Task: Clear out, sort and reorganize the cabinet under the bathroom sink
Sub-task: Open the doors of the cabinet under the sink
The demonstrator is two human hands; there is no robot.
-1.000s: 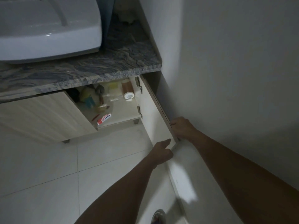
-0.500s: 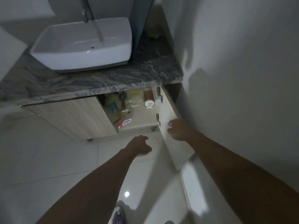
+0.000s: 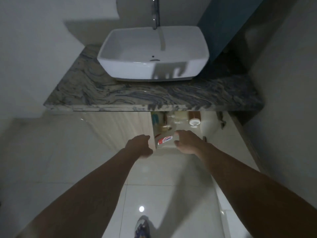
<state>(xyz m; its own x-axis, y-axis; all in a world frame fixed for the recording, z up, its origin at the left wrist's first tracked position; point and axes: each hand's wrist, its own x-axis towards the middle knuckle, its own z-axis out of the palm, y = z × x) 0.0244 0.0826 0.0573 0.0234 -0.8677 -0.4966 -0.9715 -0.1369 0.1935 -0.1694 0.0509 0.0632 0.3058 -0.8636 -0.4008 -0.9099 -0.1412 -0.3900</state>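
The cabinet under the marble counter [image 3: 154,98] has its right door [image 3: 228,140] swung wide open and its left door [image 3: 120,127] closed. On the shelf lie a red-and-white toothpaste tube [image 3: 165,140], a brown bottle with a white cap [image 3: 194,119], a teal item [image 3: 155,119] and some clear bottles [image 3: 173,120]. My left hand [image 3: 139,146] hovers at the free edge of the left door, fingers loosely curled, holding nothing. My right hand [image 3: 186,141] reaches in just right of the toothpaste tube, fingers bent, with nothing in it.
A white basin [image 3: 152,54] with a tap sits on the counter. A wall [image 3: 283,100] stands close on the right behind the open door. Glossy white floor tiles [image 3: 60,152] lie below, and my shoe [image 3: 142,226] shows at the bottom.
My right hand left the open door and both hands moved in toward the cabinet opening. The view swung left and up, bringing the basin fully into sight.
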